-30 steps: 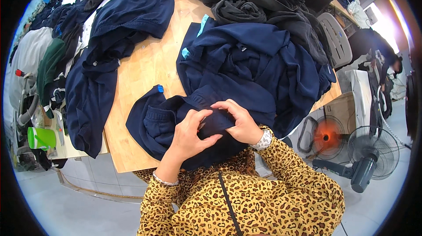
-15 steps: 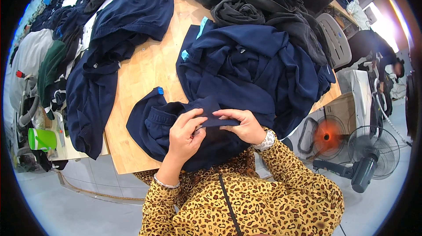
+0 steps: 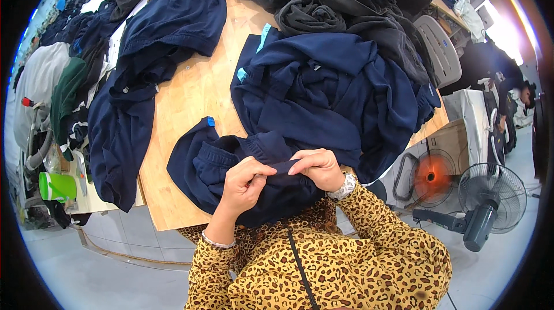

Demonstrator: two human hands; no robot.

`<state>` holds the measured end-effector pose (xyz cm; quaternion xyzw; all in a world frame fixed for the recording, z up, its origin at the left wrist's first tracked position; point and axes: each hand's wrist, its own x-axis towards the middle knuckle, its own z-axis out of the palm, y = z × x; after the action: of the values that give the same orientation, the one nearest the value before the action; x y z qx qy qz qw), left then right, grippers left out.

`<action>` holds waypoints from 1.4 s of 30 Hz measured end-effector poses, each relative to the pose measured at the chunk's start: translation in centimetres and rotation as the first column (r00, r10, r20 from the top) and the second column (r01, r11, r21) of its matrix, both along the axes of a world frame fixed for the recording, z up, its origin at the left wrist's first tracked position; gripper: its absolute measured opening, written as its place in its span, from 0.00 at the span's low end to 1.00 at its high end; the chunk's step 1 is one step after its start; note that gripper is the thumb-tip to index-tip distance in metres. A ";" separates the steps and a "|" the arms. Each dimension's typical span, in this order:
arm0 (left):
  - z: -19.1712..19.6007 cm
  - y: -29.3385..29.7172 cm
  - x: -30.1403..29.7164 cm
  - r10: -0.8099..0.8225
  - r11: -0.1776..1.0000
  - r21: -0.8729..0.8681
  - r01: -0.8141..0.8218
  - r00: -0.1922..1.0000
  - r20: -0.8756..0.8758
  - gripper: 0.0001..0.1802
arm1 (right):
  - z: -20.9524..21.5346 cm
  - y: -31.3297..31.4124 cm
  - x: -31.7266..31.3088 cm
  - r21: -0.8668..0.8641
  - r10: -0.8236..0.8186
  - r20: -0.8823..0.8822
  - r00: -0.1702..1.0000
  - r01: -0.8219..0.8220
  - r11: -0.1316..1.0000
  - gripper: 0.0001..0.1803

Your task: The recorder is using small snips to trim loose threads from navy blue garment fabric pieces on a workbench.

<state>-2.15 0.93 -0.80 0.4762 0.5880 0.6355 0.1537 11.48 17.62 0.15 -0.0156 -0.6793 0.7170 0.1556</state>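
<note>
A navy garment (image 3: 210, 165) with a gathered elastic band lies bunched at the table's near edge, partly hanging toward me. My left hand (image 3: 245, 186) pinches its edge between thumb and bent fingers. Close by on the right, my right hand (image 3: 321, 169) grips the same edge, thumb below and fingers on top. A short strip of the navy cloth is stretched between the two hands. A small blue tab (image 3: 210, 121) sticks up at the garment's far left corner. The parts of the cloth under my fingers are hidden.
Beyond my hands lies a heap of navy garments (image 3: 323, 90), with black garments (image 3: 311, 15) behind it. More navy clothing (image 3: 173, 27) drapes over the left side of the wooden table (image 3: 193, 99). A green bucket (image 3: 57, 186) stands left; a fan (image 3: 490, 194) stands right. Another person (image 3: 496, 67) bends at far right.
My hands have drawn closer together along the cloth edge. The left hand has shifted slightly right and down, its fingers curling tighter; the right thumb now presses the cloth.
</note>
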 end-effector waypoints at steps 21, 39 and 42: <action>1.2 -0.6 0.1 0.004 0.986 -0.165 -0.024 0.993 -0.120 0.12 | 0.5 -1.0 0.2 0.274 -0.129 0.255 0.958 0.056 0.960 0.09; 2.2 2.3 -0.2 -0.078 0.904 -0.417 0.092 0.996 0.051 0.07 | 0.2 -1.1 -0.5 0.377 -0.152 0.181 0.972 0.074 0.923 0.11; 2.0 2.2 -0.7 -0.084 0.861 -0.473 0.184 0.971 0.225 0.08 | 0.4 -1.0 -0.6 0.338 -0.144 0.192 0.971 0.072 0.938 0.11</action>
<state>-2.84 3.14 1.19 0.3964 0.6770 0.4970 0.3708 10.92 16.60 0.51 -0.1039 -0.8002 0.5780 0.1216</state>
